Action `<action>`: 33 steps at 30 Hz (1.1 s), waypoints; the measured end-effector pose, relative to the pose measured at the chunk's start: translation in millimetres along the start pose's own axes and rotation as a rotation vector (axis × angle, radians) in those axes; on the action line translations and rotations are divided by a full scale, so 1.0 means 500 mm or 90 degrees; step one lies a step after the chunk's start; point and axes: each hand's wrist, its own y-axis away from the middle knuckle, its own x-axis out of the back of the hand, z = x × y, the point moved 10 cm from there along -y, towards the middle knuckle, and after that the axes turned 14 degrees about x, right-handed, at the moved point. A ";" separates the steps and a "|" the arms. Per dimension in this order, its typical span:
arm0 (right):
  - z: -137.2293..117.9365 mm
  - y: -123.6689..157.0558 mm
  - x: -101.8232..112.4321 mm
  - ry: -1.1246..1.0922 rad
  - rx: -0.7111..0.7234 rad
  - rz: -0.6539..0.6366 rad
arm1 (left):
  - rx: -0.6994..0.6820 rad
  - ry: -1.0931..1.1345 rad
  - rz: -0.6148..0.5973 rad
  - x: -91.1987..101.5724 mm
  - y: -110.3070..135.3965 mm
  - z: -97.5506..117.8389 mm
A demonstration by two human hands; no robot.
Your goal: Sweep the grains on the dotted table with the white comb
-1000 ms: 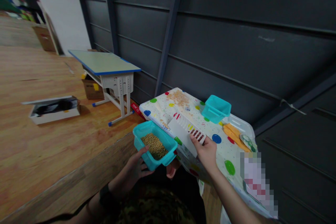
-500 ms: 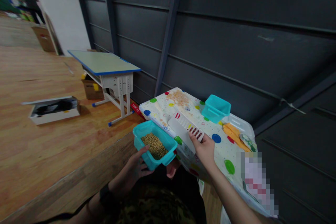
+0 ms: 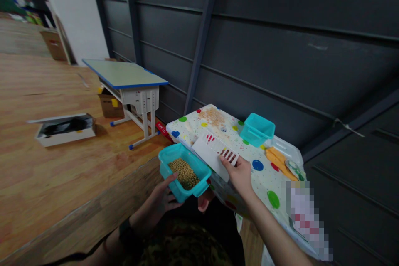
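Observation:
My left hand (image 3: 163, 199) grips a teal plastic tub (image 3: 183, 171) partly filled with small tan beans, held just off the near left edge of a small table (image 3: 264, 181) covered in a white cloth with coloured dots. My right hand (image 3: 239, 176) holds a white slotted plastic scraper (image 3: 212, 153) flat on the cloth, beside the tub. A heap of pale beans (image 3: 212, 116) lies on the cloth at the far corner. A second, empty-looking teal tub (image 3: 257, 129) stands at the back of the table.
Orange cloths (image 3: 276, 158) and a patterned item lie at the table's right. A dark panelled wall runs behind. On the wooden floor to the left stand a blue-edged desk (image 3: 126, 77), an open white box (image 3: 64, 129) and a cardboard box. People stand far off at top left.
My right hand has slid the white scraper a little to the left across the cloth, toward the teal tub. The left hand and tub have barely moved.

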 end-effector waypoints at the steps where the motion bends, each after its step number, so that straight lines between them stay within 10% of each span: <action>1: -0.002 -0.003 0.003 0.001 0.001 0.006 | 0.002 -0.001 0.001 0.000 0.000 -0.001; 33: -0.006 0.004 0.005 0.037 0.010 0.020 | -0.006 -0.014 -0.030 -0.004 -0.001 -0.004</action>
